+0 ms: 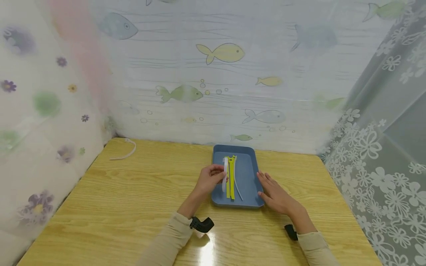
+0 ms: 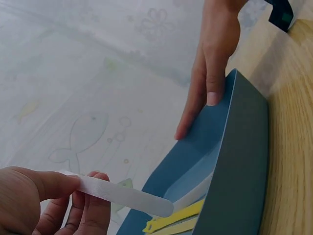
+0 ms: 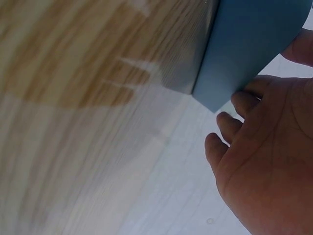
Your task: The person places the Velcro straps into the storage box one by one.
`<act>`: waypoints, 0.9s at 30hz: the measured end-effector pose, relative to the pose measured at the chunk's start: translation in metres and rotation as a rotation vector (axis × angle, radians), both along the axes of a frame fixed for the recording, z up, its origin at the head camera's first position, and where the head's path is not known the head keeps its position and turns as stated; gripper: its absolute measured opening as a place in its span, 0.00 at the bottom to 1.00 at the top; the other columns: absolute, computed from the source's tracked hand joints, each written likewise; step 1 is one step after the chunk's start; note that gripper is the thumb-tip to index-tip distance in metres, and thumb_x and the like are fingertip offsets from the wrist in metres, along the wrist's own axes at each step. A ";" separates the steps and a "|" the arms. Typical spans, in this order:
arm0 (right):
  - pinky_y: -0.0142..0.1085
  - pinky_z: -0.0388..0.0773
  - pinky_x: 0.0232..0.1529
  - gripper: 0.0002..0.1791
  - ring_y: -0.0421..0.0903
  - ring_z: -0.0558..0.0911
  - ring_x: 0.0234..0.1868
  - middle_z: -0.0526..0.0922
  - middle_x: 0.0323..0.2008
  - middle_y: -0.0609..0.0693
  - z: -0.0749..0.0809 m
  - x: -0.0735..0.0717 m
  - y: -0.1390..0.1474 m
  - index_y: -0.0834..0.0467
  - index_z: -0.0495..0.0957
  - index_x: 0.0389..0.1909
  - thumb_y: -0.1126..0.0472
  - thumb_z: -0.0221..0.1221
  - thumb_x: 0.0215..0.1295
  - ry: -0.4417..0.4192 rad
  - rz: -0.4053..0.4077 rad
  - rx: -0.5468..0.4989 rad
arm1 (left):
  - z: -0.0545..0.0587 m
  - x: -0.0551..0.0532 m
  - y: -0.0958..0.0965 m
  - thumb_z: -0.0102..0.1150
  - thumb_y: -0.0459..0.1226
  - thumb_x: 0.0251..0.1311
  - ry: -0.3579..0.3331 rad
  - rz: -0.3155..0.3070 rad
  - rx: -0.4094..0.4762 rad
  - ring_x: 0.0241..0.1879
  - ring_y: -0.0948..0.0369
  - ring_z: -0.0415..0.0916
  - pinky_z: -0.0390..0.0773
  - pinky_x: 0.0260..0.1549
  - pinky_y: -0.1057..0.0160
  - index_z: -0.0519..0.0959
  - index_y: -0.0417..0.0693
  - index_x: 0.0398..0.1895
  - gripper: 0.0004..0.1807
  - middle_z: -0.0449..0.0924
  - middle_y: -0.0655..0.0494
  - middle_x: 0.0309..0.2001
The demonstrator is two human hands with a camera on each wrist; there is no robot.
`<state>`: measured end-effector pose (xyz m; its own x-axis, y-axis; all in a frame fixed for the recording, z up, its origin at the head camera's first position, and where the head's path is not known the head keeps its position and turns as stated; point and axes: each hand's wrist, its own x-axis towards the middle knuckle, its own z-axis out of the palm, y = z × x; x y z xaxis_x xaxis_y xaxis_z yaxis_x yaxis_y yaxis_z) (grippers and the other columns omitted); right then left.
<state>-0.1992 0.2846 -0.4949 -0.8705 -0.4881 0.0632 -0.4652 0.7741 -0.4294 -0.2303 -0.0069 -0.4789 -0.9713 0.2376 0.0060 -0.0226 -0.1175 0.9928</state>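
Observation:
My left hand (image 1: pixel 207 181) pinches a white hook-and-loop cable strap (image 2: pixel 124 193) between thumb and fingers, over the left side of a blue-grey tray (image 1: pixel 247 173). The strap's rounded end points away from the fingertips in the left wrist view. Yellow straps (image 1: pixel 232 181) of the same sort lie lengthwise in the tray, with a curved white strap (image 1: pixel 238 190) beside them on the right. At the tray's right wall, my right hand (image 1: pixel 277 197) rests with fingers extended along the rim; the right wrist view shows its fingertips at the blue wall.
A curved white strip (image 1: pixel 124 157) lies at the back left of the wood-grain table (image 1: pixel 139 192). A fish-print curtain (image 1: pixel 186 122) hangs along the back edge. Patterned sheets enclose both sides. Each wrist wears a black device (image 1: pixel 202 224).

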 end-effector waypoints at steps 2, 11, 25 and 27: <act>0.66 0.48 0.75 0.36 0.72 0.47 0.78 0.49 0.79 0.67 0.000 0.000 0.000 0.71 0.49 0.78 0.58 0.50 0.80 0.003 0.000 0.001 | -0.002 0.000 0.003 0.57 0.29 0.72 0.003 0.003 -0.009 0.42 0.49 0.84 0.86 0.46 0.56 0.77 0.30 0.54 0.12 0.81 0.46 0.41; 0.65 0.48 0.76 0.36 0.71 0.48 0.78 0.49 0.79 0.67 0.002 0.001 -0.001 0.71 0.49 0.78 0.59 0.50 0.79 0.000 -0.003 0.003 | -0.010 0.002 0.010 0.57 0.28 0.71 0.025 0.018 -0.032 0.37 0.54 0.84 0.86 0.43 0.57 0.77 0.30 0.53 0.11 0.81 0.46 0.40; 0.66 0.48 0.75 0.36 0.71 0.48 0.78 0.49 0.79 0.67 0.002 0.001 -0.001 0.72 0.49 0.78 0.59 0.51 0.79 -0.006 -0.001 -0.014 | -0.015 -0.006 0.024 0.57 0.26 0.70 0.008 0.025 -0.062 0.43 0.47 0.82 0.86 0.42 0.56 0.76 0.28 0.56 0.15 0.78 0.39 0.46; 0.65 0.48 0.75 0.36 0.71 0.48 0.78 0.49 0.79 0.67 0.001 0.001 -0.001 0.71 0.49 0.78 0.59 0.51 0.79 -0.004 -0.002 -0.011 | -0.016 -0.009 0.027 0.57 0.26 0.69 -0.002 0.029 -0.069 0.46 0.46 0.81 0.86 0.44 0.53 0.76 0.29 0.56 0.15 0.78 0.39 0.46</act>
